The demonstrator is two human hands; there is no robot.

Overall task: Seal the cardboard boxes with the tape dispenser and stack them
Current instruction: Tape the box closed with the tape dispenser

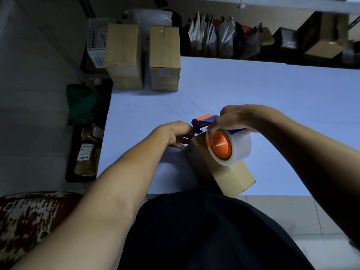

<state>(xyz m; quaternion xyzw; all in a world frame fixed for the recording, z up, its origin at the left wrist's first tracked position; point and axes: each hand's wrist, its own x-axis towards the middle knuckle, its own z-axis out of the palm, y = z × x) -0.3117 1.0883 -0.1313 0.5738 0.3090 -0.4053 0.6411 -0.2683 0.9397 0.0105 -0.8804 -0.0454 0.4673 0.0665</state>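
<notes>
Small cardboard box [224,172] sits at the near edge of the white table [272,98], one corner overhanging toward the person. Right hand [231,119] is closed around the tape dispenser [224,141] from above, holding it on top of the box's far end; the clear tape roll on its orange hub faces the camera, and the blue and orange head points left. Left hand [179,135] is at the box's far left corner, just beside the dispenser's head, fingers curled and touching the cardboard edge; whether it pinches the tape end cannot be told. Two taller boxes [124,55] [164,57] stand side by side, apart, at the far left corner of the table, well away from both hands.
</notes>
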